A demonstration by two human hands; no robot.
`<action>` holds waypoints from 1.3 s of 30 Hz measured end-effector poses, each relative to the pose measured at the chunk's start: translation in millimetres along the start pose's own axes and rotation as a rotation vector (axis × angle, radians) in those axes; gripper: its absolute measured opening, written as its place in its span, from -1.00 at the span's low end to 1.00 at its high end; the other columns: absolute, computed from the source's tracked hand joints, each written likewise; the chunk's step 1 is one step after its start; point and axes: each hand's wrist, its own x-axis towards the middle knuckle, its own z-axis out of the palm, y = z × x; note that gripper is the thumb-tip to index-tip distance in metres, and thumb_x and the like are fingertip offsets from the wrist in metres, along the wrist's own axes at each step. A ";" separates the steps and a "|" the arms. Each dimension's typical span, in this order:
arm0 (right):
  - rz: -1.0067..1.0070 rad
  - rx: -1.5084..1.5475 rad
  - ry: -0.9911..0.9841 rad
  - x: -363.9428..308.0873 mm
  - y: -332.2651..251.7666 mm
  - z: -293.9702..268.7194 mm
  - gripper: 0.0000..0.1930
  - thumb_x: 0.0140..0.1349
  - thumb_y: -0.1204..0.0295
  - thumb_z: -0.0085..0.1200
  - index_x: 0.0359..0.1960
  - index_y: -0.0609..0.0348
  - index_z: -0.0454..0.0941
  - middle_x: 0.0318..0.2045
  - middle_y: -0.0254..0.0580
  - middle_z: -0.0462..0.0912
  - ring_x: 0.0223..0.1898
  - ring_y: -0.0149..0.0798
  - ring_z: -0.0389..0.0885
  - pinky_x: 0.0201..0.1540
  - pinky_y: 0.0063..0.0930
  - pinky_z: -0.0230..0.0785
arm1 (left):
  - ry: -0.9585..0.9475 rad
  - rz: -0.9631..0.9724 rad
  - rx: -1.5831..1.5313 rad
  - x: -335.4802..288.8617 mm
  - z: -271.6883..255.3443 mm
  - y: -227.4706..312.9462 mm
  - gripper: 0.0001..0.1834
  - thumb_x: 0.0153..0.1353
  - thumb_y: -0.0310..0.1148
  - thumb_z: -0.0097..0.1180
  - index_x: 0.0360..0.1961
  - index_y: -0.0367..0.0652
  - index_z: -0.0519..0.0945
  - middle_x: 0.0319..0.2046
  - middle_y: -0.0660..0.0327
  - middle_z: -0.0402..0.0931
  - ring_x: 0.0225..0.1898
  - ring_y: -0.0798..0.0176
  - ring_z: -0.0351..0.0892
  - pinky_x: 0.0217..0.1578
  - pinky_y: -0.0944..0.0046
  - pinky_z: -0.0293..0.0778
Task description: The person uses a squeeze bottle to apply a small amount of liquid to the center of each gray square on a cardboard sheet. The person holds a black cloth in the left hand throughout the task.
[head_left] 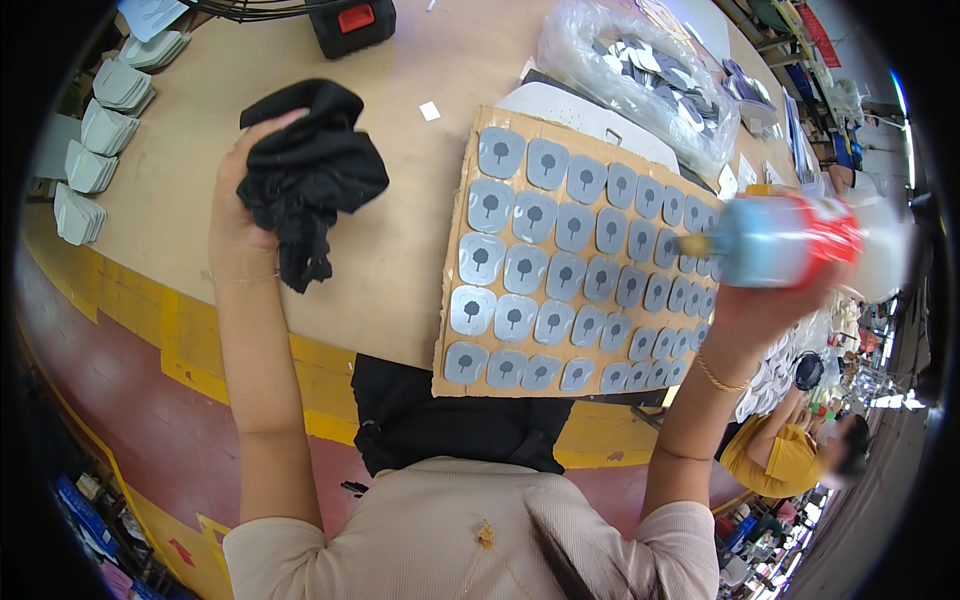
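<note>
My left hand (pixel 238 195) is closed around a bunched black cloth (pixel 318 165), held up above the left part of the table. On the right, my right hand (pixel 765 318) grips a bottle (pixel 775 240) with a red label, tipped on its side. Its narrow nozzle points left over a cardboard sheet (pixel 492 117); motion blurs the bottle. Rows of rounded grey patches (pixel 525 268), each marked with a dark tree shape, lie on the cardboard. Some patches at the right are hidden behind the bottle and hand.
Several stacks of pale pieces (pixel 88 165) line the table's left edge. A black device with a red part (pixel 350 25) stands at the back. Behind the cardboard lies a clear plastic bag (pixel 570 45) of loose pieces. A person in a yellow shirt (pixel 762 460) is at far right.
</note>
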 end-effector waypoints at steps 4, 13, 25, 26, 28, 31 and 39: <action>0.136 -0.172 -0.242 -24.8 34.3 -0.3 -0.34 0.00 0.06 0.09 0.03 0.20 0.15 -0.13 -0.08 0.39 -0.12 -0.20 0.44 -0.06 -0.28 0.34 | -0.089 -0.043 -0.106 3.7 9.5 3.6 -0.71 0.09 -0.40 -0.11 -0.26 -0.45 0.47 -0.32 0.00 0.50 -0.32 0.16 0.53 -0.29 0.28 0.51; 0.118 -0.340 -0.342 -29.0 36.7 15.4 -0.44 -0.13 0.28 0.27 -0.11 0.28 0.32 -0.27 -0.19 0.47 -0.26 -0.36 0.47 -0.18 -0.50 0.36 | -0.183 -0.044 -0.131 2.3 9.4 2.0 -0.67 0.13 -0.34 -0.16 -0.22 -0.40 0.47 -0.29 0.04 0.50 -0.30 0.17 0.52 -0.29 0.26 0.50; 0.283 -0.091 -0.328 -25.7 35.5 8.8 -0.31 -0.02 0.05 0.11 0.03 0.25 0.15 -0.11 -0.08 0.40 -0.09 -0.24 0.41 -0.04 -0.31 0.31 | -0.137 -0.052 -0.138 4.1 6.8 1.3 -0.68 0.13 -0.35 -0.15 -0.21 -0.39 0.47 -0.27 0.05 0.49 -0.27 0.18 0.51 -0.24 0.24 0.48; 0.250 -0.140 -0.316 -23.8 37.3 7.0 -0.32 -0.02 0.06 0.12 0.03 0.24 0.16 -0.12 -0.09 0.40 -0.09 -0.25 0.41 -0.04 -0.33 0.31 | -0.152 -0.056 -0.147 4.5 6.3 1.6 -0.68 0.13 -0.35 -0.15 -0.21 -0.39 0.47 -0.27 0.06 0.49 -0.27 0.18 0.51 -0.25 0.24 0.48; 0.183 -0.237 -0.290 -22.0 42.7 4.2 -0.33 -0.02 0.09 0.14 0.02 0.24 0.16 -0.12 -0.12 0.40 -0.10 -0.28 0.41 -0.05 -0.38 0.30 | -0.173 -0.065 -0.158 5.0 6.4 2.5 -0.69 0.13 -0.36 -0.16 -0.21 -0.39 0.46 -0.27 0.06 0.49 -0.27 0.18 0.51 -0.25 0.24 0.48; 0.108 -0.323 -0.291 -24.5 41.7 14.5 -0.48 -0.10 0.23 0.25 -0.16 0.27 0.34 -0.28 -0.18 0.49 -0.26 -0.39 0.47 -0.19 -0.53 0.35 | -0.163 -0.067 -0.145 3.8 8.0 3.9 -0.69 0.13 -0.36 -0.16 -0.21 -0.39 0.46 -0.28 0.05 0.49 -0.28 0.17 0.52 -0.26 0.24 0.49; 0.123 -0.405 -0.340 -29.2 41.1 19.9 -0.49 -0.14 0.26 0.29 -0.19 0.27 0.37 -0.32 -0.21 0.51 -0.31 -0.39 0.49 -0.24 -0.55 0.39 | -0.083 -0.055 -0.111 2.5 16.6 1.3 -0.70 0.13 -0.38 -0.14 -0.23 -0.40 0.46 -0.29 0.05 0.49 -0.31 0.17 0.53 -0.31 0.23 0.52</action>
